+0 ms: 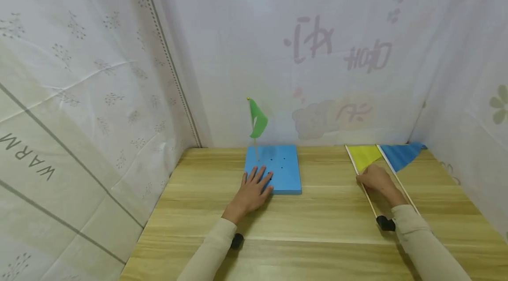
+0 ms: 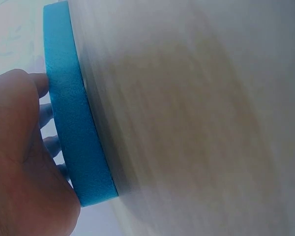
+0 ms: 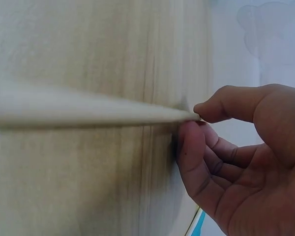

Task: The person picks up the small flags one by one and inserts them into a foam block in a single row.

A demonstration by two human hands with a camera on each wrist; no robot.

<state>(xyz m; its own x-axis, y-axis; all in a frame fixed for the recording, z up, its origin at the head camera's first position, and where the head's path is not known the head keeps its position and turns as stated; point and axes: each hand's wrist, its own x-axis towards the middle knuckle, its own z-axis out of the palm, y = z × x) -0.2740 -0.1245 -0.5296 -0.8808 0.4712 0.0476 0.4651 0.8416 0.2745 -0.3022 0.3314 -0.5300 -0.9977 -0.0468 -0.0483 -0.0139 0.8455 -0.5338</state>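
Note:
A square blue foam block [image 1: 289, 177] with several small holes lies on the table, its thick side edge [image 2: 73, 108] showing in the left wrist view. My left hand [image 1: 253, 190] rests on its near left corner with fingers spread. From a hole near the block's far left stands a green flag [image 1: 259, 124] on a thin stick, tilted slightly. Over at the right, my right hand [image 1: 377, 179] pinches the stick of a yellow flag [image 1: 362, 155] between thumb and fingertips; that wooden stick [image 3: 113, 114] runs across the right wrist view. Just right of this hand lies a blue flag [image 1: 401, 155].
The wooden table [image 1: 309, 237] meets a printed white curtain [image 1: 246, 43] at its back edge. Another curtain [image 1: 79, 73] hangs along the left side. Black wrist cameras sit under both sleeves.

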